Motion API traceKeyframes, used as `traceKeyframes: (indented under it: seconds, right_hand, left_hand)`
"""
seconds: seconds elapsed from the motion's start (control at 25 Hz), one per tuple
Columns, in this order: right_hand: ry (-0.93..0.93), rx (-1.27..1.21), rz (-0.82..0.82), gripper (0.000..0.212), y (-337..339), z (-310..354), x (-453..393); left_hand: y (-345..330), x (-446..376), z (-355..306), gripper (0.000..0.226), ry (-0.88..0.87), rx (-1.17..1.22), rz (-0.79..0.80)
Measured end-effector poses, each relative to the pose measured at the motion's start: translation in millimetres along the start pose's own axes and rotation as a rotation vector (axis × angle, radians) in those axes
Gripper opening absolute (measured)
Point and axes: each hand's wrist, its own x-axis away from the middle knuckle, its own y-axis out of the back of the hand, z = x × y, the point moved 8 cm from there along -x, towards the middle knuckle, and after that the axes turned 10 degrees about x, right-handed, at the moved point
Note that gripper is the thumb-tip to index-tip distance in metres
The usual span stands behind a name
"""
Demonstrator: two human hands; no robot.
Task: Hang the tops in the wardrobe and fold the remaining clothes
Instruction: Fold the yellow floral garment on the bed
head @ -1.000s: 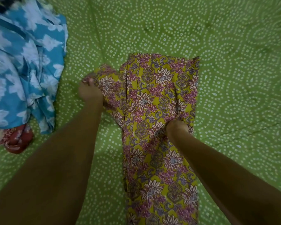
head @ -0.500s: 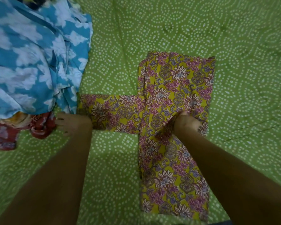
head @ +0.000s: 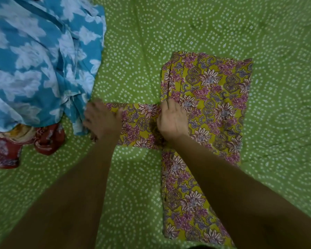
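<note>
A yellow garment with pink and white flowers [head: 210,97] lies flat on the green bedsheet [head: 187,29], folded into a long strip running toward me. One sleeve [head: 138,126] sticks out sideways to the left. My left hand [head: 101,120] lies on the sleeve's outer end; it is blurred, and I cannot tell whether its fingers are flat or curled. My right hand [head: 172,120] presses flat, fingers straight, where the sleeve meets the body.
A crumpled blue garment with white cloud shapes [head: 36,63] covers the upper left, right beside my left hand. Under its lower edge lies red patterned cloth [head: 11,148]. Bare sheet stretches to the right and above the yellow garment.
The sleeve was pulled out to the left and laid flat. My left hand came back onto its end. My right hand shifted left from the body's middle to the sleeve joint.
</note>
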Motion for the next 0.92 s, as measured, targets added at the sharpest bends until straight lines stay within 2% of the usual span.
traceKeyframes:
  seconds: [0.08,0.12,0.2,0.24,0.32,0.4,0.48,0.56,0.68,0.76,0.84,0.92]
  right_hand:
    - [-0.078,-0.086,-0.07,0.031,2.1,-3.1,-5.2]
    - [-0.133,-0.122,-0.11,0.029,3.4,-8.5,-5.3]
    - [-0.24,-0.165,-0.183,0.028,5.3,-23.1,-4.5]
    - [-0.281,-0.165,-0.211,0.03,6.0,-30.9,-3.3]
    - [-0.345,-0.13,-0.224,0.037,5.9,-46.9,0.2]
    - [-0.398,-0.099,-0.162,0.045,-0.6,-64.7,1.9]
    - [-0.413,-0.076,-0.043,0.062,-10.9,-78.8,0.6]
    - [-0.36,-0.026,0.046,0.083,-14.5,-82.3,-4.3]
    - [-0.27,-0.003,0.065,0.08,-13.2,-70.7,-14.8]
    - [-0.273,0.006,0.068,0.07,-12.0,-63.9,-24.7]
    - [-0.313,0.031,0.075,0.061,-10.1,-63.3,-36.4]
    - [-0.357,0.032,0.088,0.056,-8.7,-66.9,-47.1]
  left_hand:
    - [-17.7,-9.7,-54.7,0.053,-0.237,0.133,0.14]
    - [-32.9,-13.0,-83.0,0.042,-0.28,0.257,0.267]
    - [-61.0,-17.2,-131.5,0.032,-0.188,0.507,0.501]
    - [-70.0,-18.6,-151.6,0.029,-0.136,0.584,0.538]
    - [-74.7,-18.6,-184.6,0.024,-0.138,0.569,0.454]
    - [-68.4,-11.2,-201.8,0.02,-0.177,0.439,0.348]
    - [-66.1,-4.4,-201.4,0.028,-0.195,0.338,0.258]
    - [-68.7,-0.3,-195.6,0.033,-0.192,0.371,0.222]
    - [-75.1,-2.4,-183.1,0.025,-0.176,0.529,0.243]
    - [-77.2,-7.8,-172.4,0.022,-0.101,0.87,0.301]
    - [-85.6,-4.9,-167.6,0.023,0.014,1.123,0.474]
    - [-91.2,2.7,-173.4,0.023,0.074,1.209,0.639]
